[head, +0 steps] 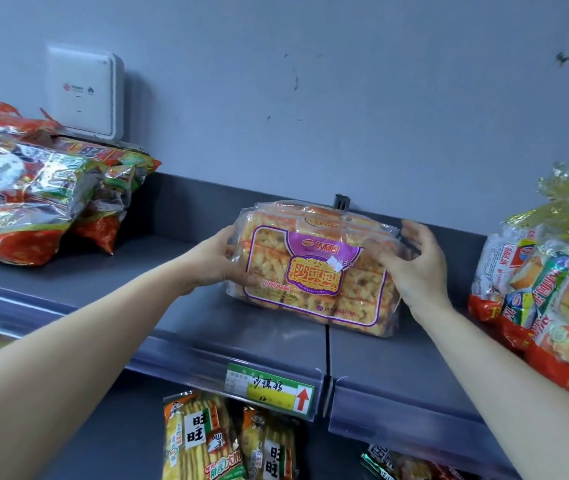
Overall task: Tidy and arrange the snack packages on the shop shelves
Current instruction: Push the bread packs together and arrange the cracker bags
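Note:
An orange snack package with a purple label stands tilted on the grey top shelf, with more of the same kind stacked behind it. My left hand grips its left edge, thumb on the front. My right hand holds its right edge, fingers curved around the clear wrapper.
Red and silver snack bags are piled at the shelf's left, and orange and green packs at its right. A white box hangs on the wall. Below a yellow price tag, cracker packs fill the lower shelf.

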